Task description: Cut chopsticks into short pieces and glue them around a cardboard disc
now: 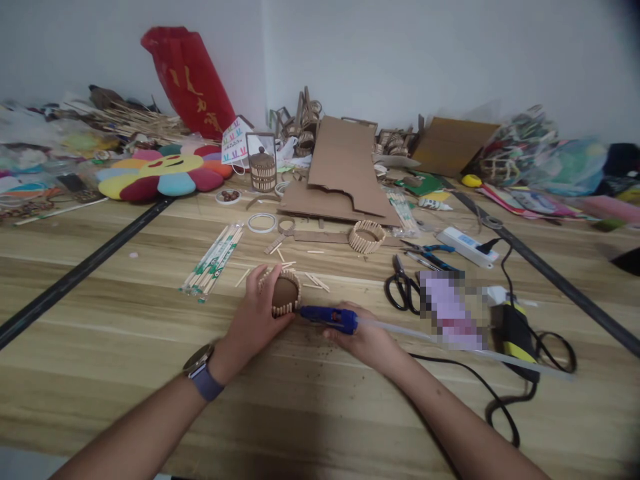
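"Your table [125, 280] spread wide beneath everything, and a red bag [193, 87] leaned at its far left, its contents hidden from view."

"And your hands? They were apart from each other, each clamped on something."

"Your right hand [367, 337] was closed around the blue glue gun [330, 320], low in the middle of the table. Its long axis ran nearly level from side to side, nozzle pointing left."

"A pale glue stick [400, 328] trailed from its back end, slanting right and slightly toward you."

"Left of it lay a clear packet [213, 260], full of thin sticks, its long axis slanting away from you to the right."

"Your left hand [256, 319] gripped the stick-walled cup [286, 309] around its left side. It stood upright, mouth up, with bare brown cardboard for a floor; the nozzle sat right at its near right wall."

"Farther off, a little white dish [217, 199] held brown beads [229, 195]."
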### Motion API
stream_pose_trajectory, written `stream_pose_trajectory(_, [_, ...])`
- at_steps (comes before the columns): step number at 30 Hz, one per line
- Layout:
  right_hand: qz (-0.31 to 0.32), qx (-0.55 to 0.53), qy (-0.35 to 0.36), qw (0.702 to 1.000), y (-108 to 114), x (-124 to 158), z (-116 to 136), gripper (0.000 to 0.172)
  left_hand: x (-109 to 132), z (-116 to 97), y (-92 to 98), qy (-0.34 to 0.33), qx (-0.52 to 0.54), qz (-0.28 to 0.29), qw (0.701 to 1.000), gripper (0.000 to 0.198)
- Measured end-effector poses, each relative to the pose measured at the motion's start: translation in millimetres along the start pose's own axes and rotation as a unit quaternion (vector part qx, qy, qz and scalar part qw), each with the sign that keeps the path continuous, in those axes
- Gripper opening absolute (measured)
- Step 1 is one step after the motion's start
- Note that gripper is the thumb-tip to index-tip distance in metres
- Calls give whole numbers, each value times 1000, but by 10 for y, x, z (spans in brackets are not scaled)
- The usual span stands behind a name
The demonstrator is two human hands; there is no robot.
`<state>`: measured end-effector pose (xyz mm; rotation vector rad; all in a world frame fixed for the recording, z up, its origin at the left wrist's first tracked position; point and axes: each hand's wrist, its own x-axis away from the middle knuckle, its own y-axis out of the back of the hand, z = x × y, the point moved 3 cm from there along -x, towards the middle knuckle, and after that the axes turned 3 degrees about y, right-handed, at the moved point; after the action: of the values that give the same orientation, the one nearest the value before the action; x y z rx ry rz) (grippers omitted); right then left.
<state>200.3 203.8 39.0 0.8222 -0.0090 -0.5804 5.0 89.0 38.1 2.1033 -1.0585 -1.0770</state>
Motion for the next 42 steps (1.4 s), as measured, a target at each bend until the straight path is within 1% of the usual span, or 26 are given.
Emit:
stream_pose_trajectory(4, [-2, -7, -5, 1000, -7, 8, -14, 15, -1, 6, -8, -3, -2, 1, 1000, 93])
stream_pose_trajectory(13, [-4, -3, -3, 1000, -7, 7, 3, 15, -2, 6, -5, -15, -14, 0, 1000, 97])
stream_pose_trajectory(17, [-15, 5, -12, 1000, -15, 18, -25, 16, 2, 0, -3, -27, -16, -3, 1000, 95])
stream_pose_trajectory(20, [-15, 7, -5, 1000, -24, 20, -36, 16, 2, -3, -3, -28, -14, -4, 1000, 93])
stream_pose_trajectory(28, [-11, 12, -7, 1000, -4, 13, 8, 13, -2, -5, -4, -30, -27, -4, 999, 98])
stream_pose_trajectory(33, [-9, 19, -5, 1000, 4, 2, 37, 13, -6, -13, 1, -29, -26, -3, 999, 96])
stream_pose_trajectory(38, [-16, 11, -20, 1000, 1, -10, 34, 14, -8, -20, 12, -23, -25, 2, 999, 96])
stream_pose_trajectory(42, [-29, -27, -45, 998, 100, -20, 50, 18, -11, -21, 18, -9, -21, 7, 1000, 95])
